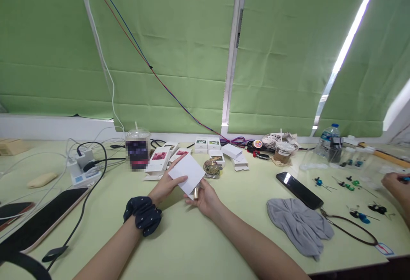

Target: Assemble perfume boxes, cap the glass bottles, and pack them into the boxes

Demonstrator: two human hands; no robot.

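My left hand (166,186) grips a small white cardboard box (187,174), thumb across its face and fingers behind. The box is tilted over the middle of the table. My right hand (206,199) is closed at the box's lower right side. A small gold-coloured cylinder (196,193) sticks out between its fingers, just below the box; the rest of it is hidden. Beyond the hands stands a shiny gold-coloured round object (212,168), its kind unclear. Opened white boxes with pink pictures (158,160) lie to the left of it.
More small white boxes (207,144) stand at the back. On the left are a power strip (83,173) with cables and a dark tablet-like device (48,218). On the right lie a phone (299,189), a grey cloth (297,224), several small coloured parts (347,184) and another person's hand (397,186).
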